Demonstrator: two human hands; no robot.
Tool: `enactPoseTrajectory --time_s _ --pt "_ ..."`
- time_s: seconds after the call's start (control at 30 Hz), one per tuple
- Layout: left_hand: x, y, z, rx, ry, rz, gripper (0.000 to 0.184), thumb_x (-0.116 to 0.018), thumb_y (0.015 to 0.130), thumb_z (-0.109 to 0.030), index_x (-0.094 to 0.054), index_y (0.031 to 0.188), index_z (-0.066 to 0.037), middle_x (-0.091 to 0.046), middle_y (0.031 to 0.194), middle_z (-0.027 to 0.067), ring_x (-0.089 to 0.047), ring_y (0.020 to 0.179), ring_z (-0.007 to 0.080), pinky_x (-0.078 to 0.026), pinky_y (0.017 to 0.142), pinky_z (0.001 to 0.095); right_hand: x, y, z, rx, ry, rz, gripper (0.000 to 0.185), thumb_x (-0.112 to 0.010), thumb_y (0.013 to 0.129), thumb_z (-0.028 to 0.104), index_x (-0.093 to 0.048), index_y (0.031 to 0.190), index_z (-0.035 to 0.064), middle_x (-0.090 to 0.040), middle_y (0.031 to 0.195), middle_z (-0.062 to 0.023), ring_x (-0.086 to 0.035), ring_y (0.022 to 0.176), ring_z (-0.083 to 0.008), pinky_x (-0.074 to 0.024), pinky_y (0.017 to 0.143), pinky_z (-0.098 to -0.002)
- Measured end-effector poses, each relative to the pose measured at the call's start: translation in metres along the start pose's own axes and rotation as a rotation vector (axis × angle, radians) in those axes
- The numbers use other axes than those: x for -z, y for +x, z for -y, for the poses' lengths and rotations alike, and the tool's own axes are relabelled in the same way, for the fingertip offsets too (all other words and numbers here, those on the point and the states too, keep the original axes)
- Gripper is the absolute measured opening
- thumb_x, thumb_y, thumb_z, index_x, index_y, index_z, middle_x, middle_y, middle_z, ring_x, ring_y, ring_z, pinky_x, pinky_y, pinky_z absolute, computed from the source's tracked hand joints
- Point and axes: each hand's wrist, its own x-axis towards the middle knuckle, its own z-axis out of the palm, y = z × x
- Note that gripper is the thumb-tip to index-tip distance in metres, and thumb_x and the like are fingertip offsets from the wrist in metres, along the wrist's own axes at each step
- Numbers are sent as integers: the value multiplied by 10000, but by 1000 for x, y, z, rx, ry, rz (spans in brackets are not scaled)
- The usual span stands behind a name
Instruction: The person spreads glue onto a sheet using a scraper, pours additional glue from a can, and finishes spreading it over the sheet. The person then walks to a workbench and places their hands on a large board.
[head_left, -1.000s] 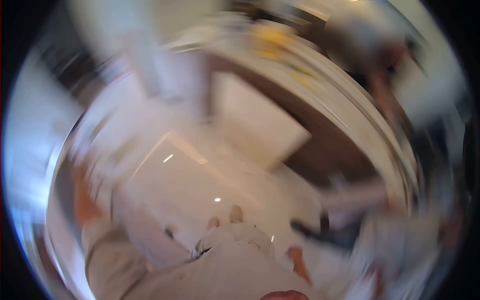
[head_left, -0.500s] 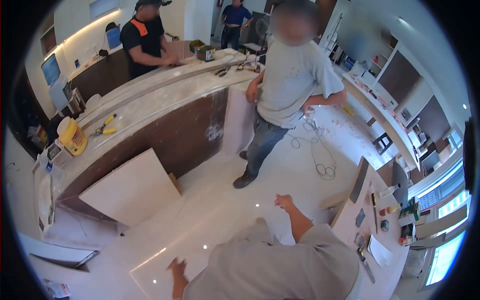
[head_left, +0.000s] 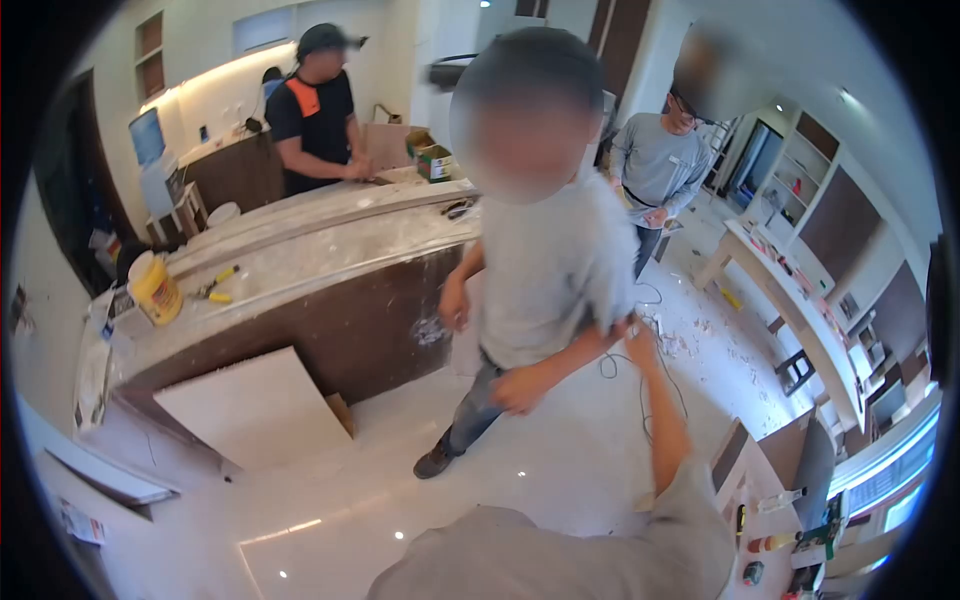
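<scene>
My right hand [head_left: 641,345] reaches forward at the end of my outstretched arm, beside the elbow of a person in a light grey shirt [head_left: 545,280]. Whether it touches that elbow is unclear, and its fingers are too small and blurred to read. My left hand is out of view. The person stands close in front of me, one forearm across the body with that hand [head_left: 525,389] low in front; the person's other hand [head_left: 454,304] hangs near the counter.
A curved counter [head_left: 330,235] carries a yellow tub [head_left: 155,288] and yellow-handled pliers [head_left: 214,287]. A pale board [head_left: 250,408] leans against it. One person [head_left: 315,125] stands behind the counter, another [head_left: 662,165] farther back. At right is a workbench [head_left: 745,480] with bottles; a cable [head_left: 648,410] lies on the floor.
The near person has come closer and shifted left in view. My right arm now extends farther up and right. My left hand has left the view. Another person in grey now shows behind.
</scene>
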Motion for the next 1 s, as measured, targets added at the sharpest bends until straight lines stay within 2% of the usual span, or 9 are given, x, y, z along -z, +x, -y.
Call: enactPoseTrajectory --time_s 0.1,0.2,0.3,0.43,0.47,0.63,0.7,0.83,1.0 --pt "-26 -9 -17 -102 90 66 312 -563 844 -341 -564 945 -46 -602 770 146 -581 578 233 -485 581 366 -44 -66 92 -101 454 -161 623 -656 748 55 -398 1310 -16 -523 1197 -181 -546 1080 -288 -466 892 -343" --pt "-63 1 -61 -283 150 178 305 -568 841 -338 -575 914 -42 -604 745 141 -583 562 227 -488 570 359 -55 -118 152 -116 547 -126 631 -696 704 79 -400 1255 -7 -525 1098 -181 -552 942 -288 -473 802 -368" --pt "-112 -2 -171 -532 61 260 301 -573 838 -335 -586 884 -38 -607 720 137 -585 547 221 -492 559 353 -3 -128 189 -5 710 325 595 -713 707 169 -418 1191 -13 -580 911 -180 -589 847 -312 -468 772 -388" --pt "-135 -41 -316 -650 -125 276 300 -580 834 -331 -601 843 -32 -610 686 131 -588 525 213 -496 544 344 36 -82 130 375 705 1113 361 -651 818 209 -549 1101 11 -628 1014 -145 -617 904 -262 -483 800 -342" --pt "-135 -44 -333 -635 -143 260 300 -582 833 -330 -605 833 -31 -611 678 130 -589 520 211 -498 541 342 39 -73 107 364 649 1001 290 -603 863 203 -580 1084 16 -637 1047 -126 -635 905 -243 -496 787 -328" --pt "-127 -61 -311 -290 25 149 306 -590 828 -325 -623 782 -24 -615 636 123 -592 494 200 -503 522 330 -51 -88 -125 -241 775 518 242 -576 879 201 -594 1033 15 -645 931 -113 -646 838 -209 -492 748 -304" --pt "-125 -81 -308 -131 78 184 311 -593 826 -323 -631 762 -21 -617 619 120 -594 483 196 -506 515 326 -117 -144 -230 -30 102 425 235 -567 857 241 -640 930 31 -641 832 -131 -642 751 -217 -489 673 -310" --pt "-148 -101 -379 -9 -68 204 323 -600 822 -319 -645 721 -15 -620 585 114 -597 462 188 -510 500 317 -121 -223 -277 -882 888 953 190 -614 800 185 -638 939 58 -641 819 -52 -638 659 -183 -487 576 -305" --pt "-159 -88 -538 -138 -270 154 333 -613 813 -288 -653 623 -18 -615 535 111 -602 447 191 -520 498 315 -111 -262 -292 -1154 907 993 236 -583 839 227 -596 999 54 -634 910 -66 -643 759 -194 -487 613 -313"
